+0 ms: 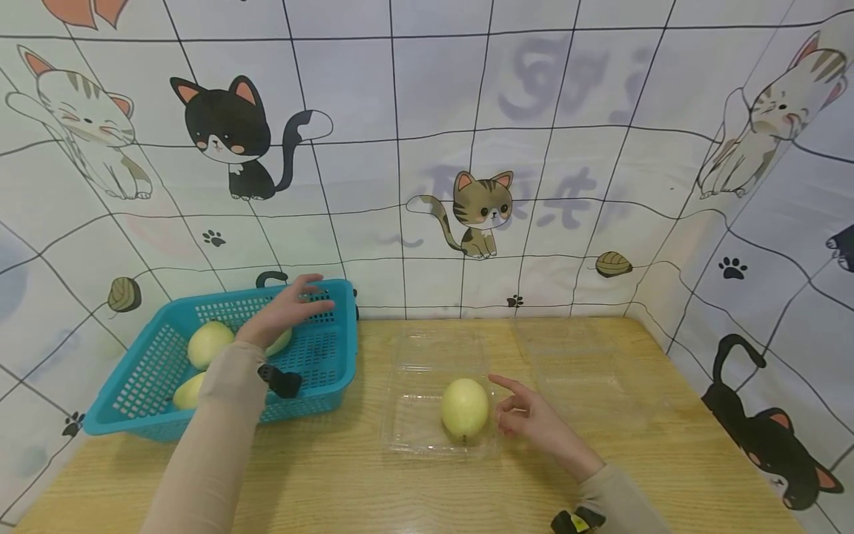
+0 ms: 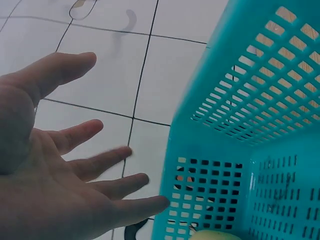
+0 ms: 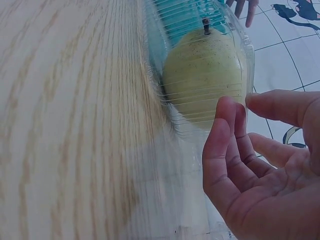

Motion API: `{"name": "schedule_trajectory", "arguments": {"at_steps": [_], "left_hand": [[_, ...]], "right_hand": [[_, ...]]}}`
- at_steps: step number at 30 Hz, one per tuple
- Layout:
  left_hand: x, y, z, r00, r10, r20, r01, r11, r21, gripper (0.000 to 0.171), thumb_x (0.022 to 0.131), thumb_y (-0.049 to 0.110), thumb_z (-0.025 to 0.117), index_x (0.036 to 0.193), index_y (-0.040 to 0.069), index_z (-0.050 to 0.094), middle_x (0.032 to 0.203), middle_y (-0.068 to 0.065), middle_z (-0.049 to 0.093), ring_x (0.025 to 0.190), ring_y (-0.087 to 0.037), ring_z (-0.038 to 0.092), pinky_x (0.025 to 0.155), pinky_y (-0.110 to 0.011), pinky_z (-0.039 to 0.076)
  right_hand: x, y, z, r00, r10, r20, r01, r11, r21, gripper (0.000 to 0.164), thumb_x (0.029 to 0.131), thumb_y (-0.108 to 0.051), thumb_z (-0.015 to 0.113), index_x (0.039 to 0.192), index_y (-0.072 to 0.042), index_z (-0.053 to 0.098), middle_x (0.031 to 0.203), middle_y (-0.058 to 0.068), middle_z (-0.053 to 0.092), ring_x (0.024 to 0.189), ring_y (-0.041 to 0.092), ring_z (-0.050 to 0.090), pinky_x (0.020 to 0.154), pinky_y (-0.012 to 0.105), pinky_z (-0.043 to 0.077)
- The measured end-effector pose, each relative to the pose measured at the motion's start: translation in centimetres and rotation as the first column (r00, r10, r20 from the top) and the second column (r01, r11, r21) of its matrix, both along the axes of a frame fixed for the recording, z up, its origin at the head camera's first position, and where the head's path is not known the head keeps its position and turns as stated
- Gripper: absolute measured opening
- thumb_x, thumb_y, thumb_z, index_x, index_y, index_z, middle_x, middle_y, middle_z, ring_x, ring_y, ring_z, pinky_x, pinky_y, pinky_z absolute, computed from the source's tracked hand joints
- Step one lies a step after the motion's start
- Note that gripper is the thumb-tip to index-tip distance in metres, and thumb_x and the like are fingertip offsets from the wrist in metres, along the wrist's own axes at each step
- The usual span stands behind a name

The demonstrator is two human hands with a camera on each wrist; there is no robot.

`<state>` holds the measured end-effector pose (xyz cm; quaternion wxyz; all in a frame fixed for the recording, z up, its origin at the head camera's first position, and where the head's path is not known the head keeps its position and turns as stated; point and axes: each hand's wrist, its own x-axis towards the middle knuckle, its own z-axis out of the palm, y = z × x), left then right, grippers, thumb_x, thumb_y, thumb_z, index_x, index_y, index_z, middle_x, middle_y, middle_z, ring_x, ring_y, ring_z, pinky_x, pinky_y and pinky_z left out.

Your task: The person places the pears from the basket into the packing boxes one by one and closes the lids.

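Note:
My left hand (image 1: 283,311) is over the right half of the blue plastic basket (image 1: 343,334), with its fingers spread and nothing held. In the left wrist view its fingertips reach beside the basket wall (image 2: 200,135). Pale yellow-green pears (image 1: 210,343) lie in the basket, partly hidden by the arm. A single pear (image 1: 465,408) sits in the right side of a clear plastic box (image 1: 414,426) whose lid lies folded back. My right hand (image 1: 534,426) is by the right wall of that box, fingers loosely bent, one fingertip (image 3: 254,101) right at the rim.
Another clear plastic box (image 1: 587,378) lies to the right on the wooden table (image 1: 347,482). Behind the table hangs a white cloth (image 1: 360,178) with a grid and cat prints, which also runs down both sides.

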<state>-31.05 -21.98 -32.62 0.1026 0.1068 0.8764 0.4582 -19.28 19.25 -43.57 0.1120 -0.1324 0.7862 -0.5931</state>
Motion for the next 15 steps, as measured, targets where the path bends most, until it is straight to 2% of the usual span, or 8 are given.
{"name": "schedule_trajectory", "arguments": {"at_steps": [6, 11, 15], "left_hand": [[-0.1, -0.9, -0.7, 0.999, 0.014, -0.035, -0.013, 1.0, 0.023, 0.081, 0.096, 0.035, 0.059, 0.155, 0.009, 0.011, 0.158, -0.019, 0.009, 0.141, -0.046, 0.007, 0.108, -0.063, 0.018], [-0.1, -1.6, -1.0, 0.999, 0.022, -0.048, -0.022, 1.0, -0.007, 0.085, 0.096, 0.039, 0.059, 0.155, 0.008, 0.007, 0.159, -0.02, 0.003, 0.142, -0.044, 0.004, 0.108, -0.065, 0.015], [-0.2, -2.3, -1.2, 0.998, 0.038, -0.051, -0.037, 0.999, 0.027, 0.085, 0.096, 0.037, 0.058, 0.155, 0.007, 0.005, 0.159, -0.02, 0.0, 0.142, -0.045, 0.002, 0.107, -0.066, 0.014]], "right_hand": [[0.0, 0.0, 0.0, 1.0, 0.005, 0.008, -0.005, 1.0, -0.013, 0.063, 0.091, 0.001, 0.059, 0.147, 0.006, 0.03, 0.095, 0.02, 0.06, 0.08, 0.022, 0.059, 0.069, 0.032, 0.053], [0.0, 0.0, 0.0, 1.0, 0.005, 0.013, -0.005, 1.0, -0.015, 0.063, 0.092, 0.0, 0.059, 0.147, 0.005, 0.03, 0.096, 0.019, 0.06, 0.081, 0.023, 0.06, 0.069, 0.032, 0.053], [0.0, 0.1, -0.1, 1.0, 0.007, 0.01, -0.007, 1.0, -0.015, 0.063, 0.092, 0.0, 0.059, 0.147, 0.004, 0.03, 0.096, 0.019, 0.06, 0.08, 0.022, 0.06, 0.068, 0.031, 0.053]]}}
